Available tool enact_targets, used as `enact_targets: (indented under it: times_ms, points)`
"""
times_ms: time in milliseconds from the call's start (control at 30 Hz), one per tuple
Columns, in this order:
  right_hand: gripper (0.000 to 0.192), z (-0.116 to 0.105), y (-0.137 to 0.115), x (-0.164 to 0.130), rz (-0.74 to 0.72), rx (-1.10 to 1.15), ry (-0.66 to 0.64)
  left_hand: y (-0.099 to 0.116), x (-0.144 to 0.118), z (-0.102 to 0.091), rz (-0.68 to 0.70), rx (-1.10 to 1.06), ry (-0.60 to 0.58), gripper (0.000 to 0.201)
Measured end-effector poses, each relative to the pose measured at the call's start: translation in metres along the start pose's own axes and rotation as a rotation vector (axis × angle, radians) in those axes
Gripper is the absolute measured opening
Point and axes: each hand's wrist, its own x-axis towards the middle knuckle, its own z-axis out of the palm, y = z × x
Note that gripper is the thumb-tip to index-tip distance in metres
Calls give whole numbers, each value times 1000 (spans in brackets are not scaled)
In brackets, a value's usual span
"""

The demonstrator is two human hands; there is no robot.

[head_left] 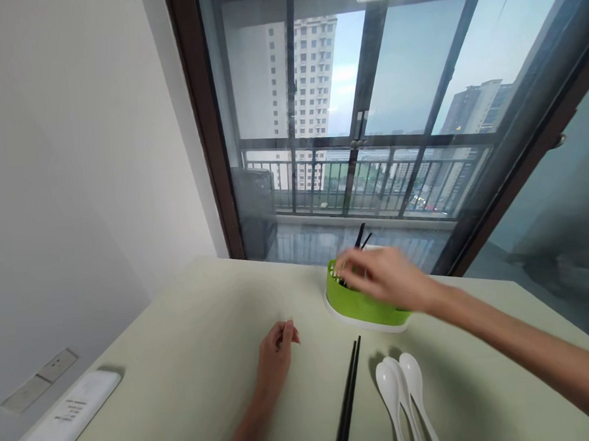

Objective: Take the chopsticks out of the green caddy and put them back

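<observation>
My right hand (pixel 383 275) is over the green slotted utensil holder (pixel 363 306), blurred, with its fingers bent downward at the holder's left end. Black chopsticks (pixel 360 235) stick up behind the fingers, and a dark piece shows just below them. Whether my fingers grip any of these I cannot make out. The holder has a white base. My left hand (pixel 277 345) rests on the table, its fingers curled closed with nothing visible in them. Nearer to me lie a pair of black chopsticks (pixel 350 395) and three white spoons (pixel 404 386), side by side.
The pale table (pixel 193 357) reaches toward a glass sliding door (pixel 319 235), with a railed balcony beyond. A long white object (pixel 70 416) with dark printing lies at the table's left edge. On the white wall at left is a socket plate (pixel 58 365).
</observation>
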Motion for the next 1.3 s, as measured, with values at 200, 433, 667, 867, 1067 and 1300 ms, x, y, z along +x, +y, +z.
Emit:
enact_targets:
  times_ms: [200, 433, 667, 867, 1067, 1300]
  points:
    - [12, 79, -41, -72, -426, -367, -439, 2, -2, 0, -1, 24, -13, 49]
    - [11, 141, -44, -108, -488, -446, -419, 2, -1, -1, 3, 17, -24, 50]
    - [7, 142, -61, -85, -494, -423, -368, -6, 1, 0, 32, -9, -77, 50]
    - [11, 107, -55, -57, -394, -455, -305, 10, -7, 2, 21, -52, -274, 55]
    - [11, 84, -52, -38, -297, -385, -350, 25, -22, -8, -184, -518, -889, 68]
    - [9, 87, -54, -40, -251, -311, -305, 8, -25, -11, -315, -696, -1036, 54]
